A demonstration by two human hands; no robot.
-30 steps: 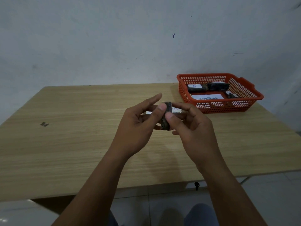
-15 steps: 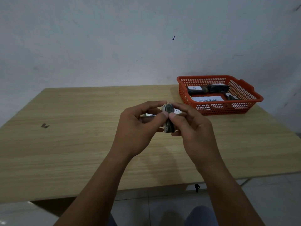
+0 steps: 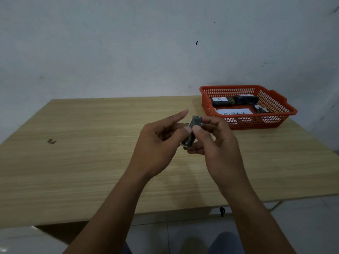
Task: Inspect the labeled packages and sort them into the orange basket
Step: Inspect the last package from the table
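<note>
A small dark package (image 3: 192,128) is held edge-on above the middle of the wooden table (image 3: 91,153), between both hands. My left hand (image 3: 159,145) pinches its left side with the thumb, index finger stretched out straight. My right hand (image 3: 214,143) grips its right side, thumb on the near face. Its label is hidden from view. The orange basket (image 3: 275,118) stands at the table's far right and holds three dark packages (image 3: 222,101), one showing a white label marked A, plus a white paper sheet (image 3: 234,111) with writing.
A small dark scrap (image 3: 52,141) lies on the table at the left. A pale wall rises right behind the table. My knees and a tiled floor show below the table's near edge.
My left index finger has lifted off the package and now points outward. The package has tilted slightly, its top leaning right. The camera view shifted a little.
</note>
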